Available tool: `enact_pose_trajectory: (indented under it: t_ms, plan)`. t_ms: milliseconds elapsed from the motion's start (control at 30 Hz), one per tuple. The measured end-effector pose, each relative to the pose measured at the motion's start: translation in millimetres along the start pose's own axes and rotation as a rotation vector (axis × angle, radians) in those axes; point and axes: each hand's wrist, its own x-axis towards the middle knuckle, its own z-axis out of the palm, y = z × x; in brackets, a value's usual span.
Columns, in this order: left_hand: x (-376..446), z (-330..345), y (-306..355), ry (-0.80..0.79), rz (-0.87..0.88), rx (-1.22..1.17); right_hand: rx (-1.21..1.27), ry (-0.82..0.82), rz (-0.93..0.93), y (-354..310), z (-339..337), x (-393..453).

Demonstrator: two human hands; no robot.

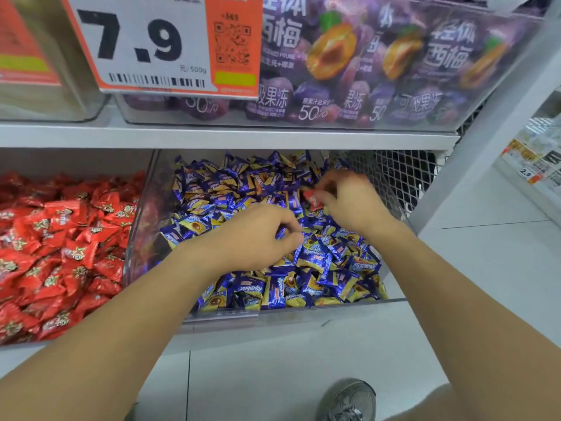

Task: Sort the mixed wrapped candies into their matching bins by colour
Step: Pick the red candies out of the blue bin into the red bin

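A clear bin (138,226) on the lower shelf is heaped with blue-and-yellow wrapped candies (306,278). To its left lies a pile of red wrapped candies (60,247). My right hand (349,199) reaches into the back right of the blue bin and pinches a red candy (312,199) between its fingertips. My left hand (258,235) rests in the middle of the blue pile with its fingers curled down among the blue candies; whether it holds one is hidden.
The shelf above carries a clear box of purple prune-jelly pouches (379,65) and a large 7.9 price sign (145,47). A wire mesh panel (394,174) closes the bin's right side. White floor and my grey shoe (349,399) lie below.
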Motion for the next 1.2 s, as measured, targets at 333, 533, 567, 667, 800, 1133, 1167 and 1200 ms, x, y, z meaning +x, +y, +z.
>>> enact_pose_trajectory:
  t_ms: [333,533,567,667,800,1133,1167,1200]
  plan:
    - [-13,-7,5,0.345,-0.072,-0.437,0.604,-0.236,-0.062,-54,-37,-48]
    - [-25,-14,-8,0.32,-0.149,-0.213,0.213,-0.225,-0.161,-49,-34,-27]
    - [-29,-17,-9,0.32,-0.157,-0.16,0.095,-0.152,-0.185,-46,-30,-14]
    - [-40,-23,-11,0.375,-0.137,-0.069,-0.081,-0.156,-0.224,-53,-9,20]
    - [-52,-25,-22,0.48,-0.168,0.013,-0.274,-0.374,-0.121,-82,35,35]
    - [-57,-27,-21,0.415,-0.346,-0.102,-0.219,-0.535,-0.267,-65,6,-25]
    - [-57,-27,-19,0.395,-0.359,-0.107,-0.224,-0.548,-0.285,-61,-1,-32]
    - [-56,-27,-18,0.377,-0.368,-0.116,-0.23,-0.563,-0.297,-59,-8,-37]
